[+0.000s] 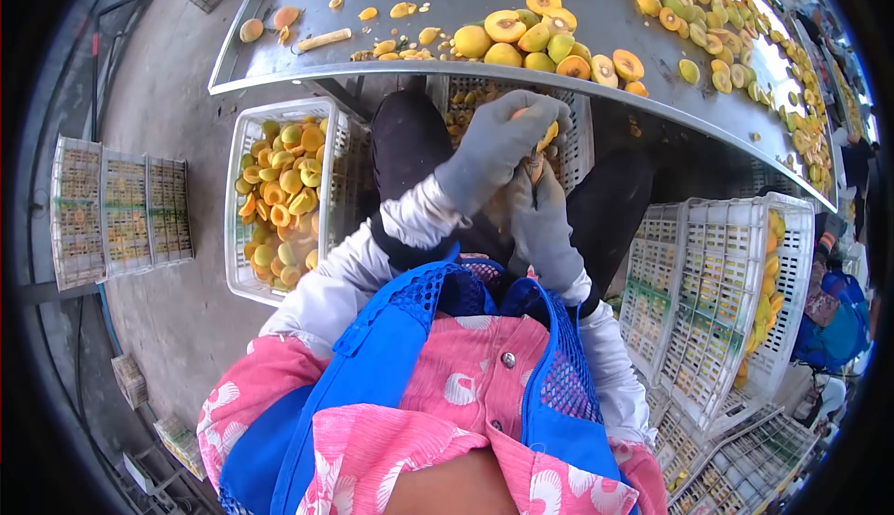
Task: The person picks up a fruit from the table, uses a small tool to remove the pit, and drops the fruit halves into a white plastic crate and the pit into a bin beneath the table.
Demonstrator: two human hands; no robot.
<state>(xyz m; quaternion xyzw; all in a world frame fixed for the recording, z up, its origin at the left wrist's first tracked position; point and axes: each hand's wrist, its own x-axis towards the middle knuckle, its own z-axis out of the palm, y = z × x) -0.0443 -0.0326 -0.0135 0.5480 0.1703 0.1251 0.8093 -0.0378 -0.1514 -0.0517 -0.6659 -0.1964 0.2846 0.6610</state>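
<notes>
My left hand (503,142), in a grey glove, is closed around a yellow peach piece (550,135) that shows at its fingertips. Just below it, my right hand (543,217), also gloved in grey, has its fingers closed and raised to the fruit. A small brownish thing (534,169) sticks up from the right fingers; its kind is too small to tell. Both hands are above my lap, over a white crate (582,133) between my knees with fruit bits inside. Ahead, halved and whole peaches (535,35) are piled on the metal table (372,12) near its edge.
A white crate (237,264) of peach halves (284,180) stands on the left. More crates stand farther left (121,208) and stacked at right (694,301). A wooden-handled tool (324,41) lies on the table. Another person's blue clothing (836,319) shows far right.
</notes>
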